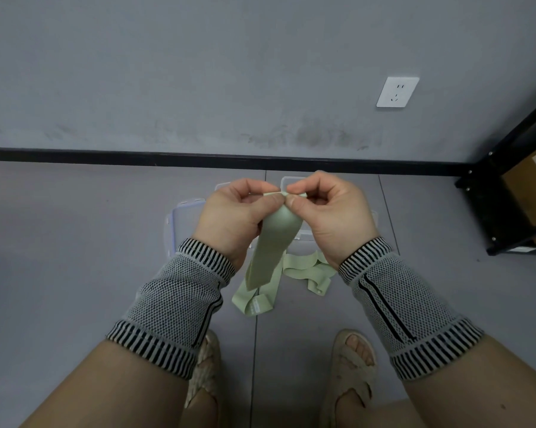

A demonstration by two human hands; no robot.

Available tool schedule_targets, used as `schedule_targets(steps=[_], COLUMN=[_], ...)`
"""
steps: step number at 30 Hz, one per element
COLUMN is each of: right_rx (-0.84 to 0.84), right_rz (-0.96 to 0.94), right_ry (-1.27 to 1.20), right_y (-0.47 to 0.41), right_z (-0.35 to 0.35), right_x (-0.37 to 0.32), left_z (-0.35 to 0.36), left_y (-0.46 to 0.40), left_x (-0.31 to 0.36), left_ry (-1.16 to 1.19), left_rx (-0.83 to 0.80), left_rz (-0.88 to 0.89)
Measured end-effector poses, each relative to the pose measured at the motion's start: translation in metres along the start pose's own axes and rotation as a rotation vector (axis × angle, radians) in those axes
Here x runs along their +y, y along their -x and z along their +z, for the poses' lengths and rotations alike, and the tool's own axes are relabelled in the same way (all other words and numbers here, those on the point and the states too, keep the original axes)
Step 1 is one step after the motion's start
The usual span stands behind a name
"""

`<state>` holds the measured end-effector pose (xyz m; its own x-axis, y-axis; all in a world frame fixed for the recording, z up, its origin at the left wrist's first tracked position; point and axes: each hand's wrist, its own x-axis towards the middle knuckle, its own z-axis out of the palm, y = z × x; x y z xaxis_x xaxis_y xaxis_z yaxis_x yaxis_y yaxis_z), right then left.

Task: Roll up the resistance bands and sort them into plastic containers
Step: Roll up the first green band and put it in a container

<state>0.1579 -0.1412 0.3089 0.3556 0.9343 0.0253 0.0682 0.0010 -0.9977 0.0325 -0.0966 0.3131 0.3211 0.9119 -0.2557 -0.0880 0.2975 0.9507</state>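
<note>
Both hands are up in front of the chest, working the top edge of one pale green band (272, 242). Left hand (232, 217) pinches the edge between thumb and forefinger; right hand (328, 214) pinches it right beside, fingertips of the two hands nearly touching. Other fingers are curled in on both. Looks like the first tight fold of a roll: pinching close together at the very end keeps the start narrow and stops the rubbery strip from springing open.

The rest of the band hangs straight down between the wrists, tail reaching the floor (75, 242) near the feet, where it bunches into a loop. Hanging free likely keeps it flat and untwisted as it feeds upward into the roll.

A second green band (310, 270) lies crumpled on the floor just right of the hanging one, not yet rolled.

Clear containers (183, 217) sit on the floor directly behind the hands, mostly hidden by them; cannot tell how many or what is inside. They are close in front, so a finished roll can drop straight in.

Roll is barely started; most of the length is left.
</note>
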Motion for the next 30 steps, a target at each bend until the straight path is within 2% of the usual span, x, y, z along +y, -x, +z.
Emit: schedule_targets(steps=[9, 15, 20, 23, 30], right_rx=[-0.057, -0.019, 0.020, 0.026, 0.008], right_rz=[0.057, 0.065, 0.021, -0.002, -0.018], right_ry=[-0.096, -0.002, 0.016, 0.042, 0.014], right_y=[-0.0017, 0.0014, 0.0000, -0.0005, -0.0022], right_z=[-0.0022, -0.0043, -0.0053, -0.0051, -0.0043], right_x=[0.0057, 0.0009, -0.0004, 0.0011, 0.0026], left_z=[0.0001, -0.0002, 0.0014, 0.0014, 0.0010], left_y=[-0.0001, 0.0002, 0.0000, -0.0003, 0.0004], left_x=[0.0010, 0.0001, 0.0029, 0.0041, 0.0071], left_ry=[-0.038, -0.057, 0.010, -0.030, 0.073], left_rx=[0.024, 0.023, 0.044, 0.031, -0.019], left_rz=[0.073, 0.090, -0.003, -0.048, -0.055])
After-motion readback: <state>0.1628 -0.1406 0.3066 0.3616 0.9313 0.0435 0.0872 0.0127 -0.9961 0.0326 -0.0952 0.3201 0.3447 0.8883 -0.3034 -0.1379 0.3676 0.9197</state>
